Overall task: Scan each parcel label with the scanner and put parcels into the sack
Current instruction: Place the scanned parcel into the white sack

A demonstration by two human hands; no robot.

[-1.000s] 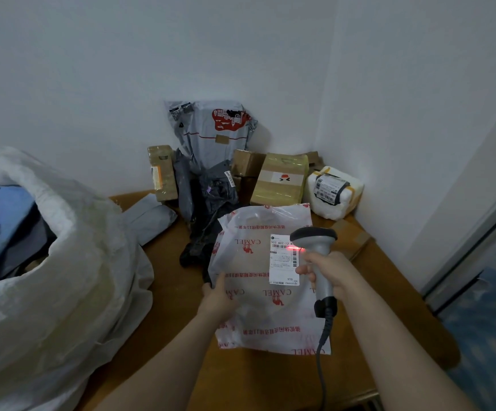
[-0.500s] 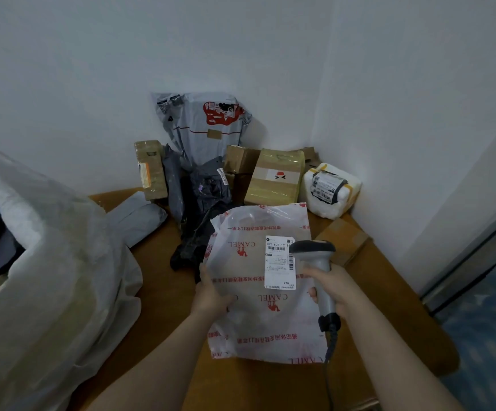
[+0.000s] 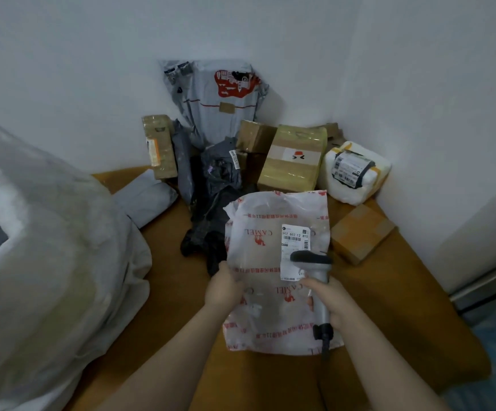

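At the table's (image 3: 403, 307) near middle, the left hand (image 3: 224, 287) pinches the white parcel's (image 3: 258, 232) left edge so its label (image 3: 295, 241) lies face-up. The right hand (image 3: 329, 298), curled round the scanner (image 3: 312, 259), points it at the label. The sack (image 3: 48, 247) stands left, probably for an easy drop.

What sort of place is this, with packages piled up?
Probably a small parcel-sorting corner, maybe in an ordinary room: a taped box and grey mailer bag stand by the wall, the right hand holds a barcode scanner over a labelled parcel, and a big white sack sits alongside.

White corner walls (image 3: 92, 69), brown table (image 3: 403, 307)
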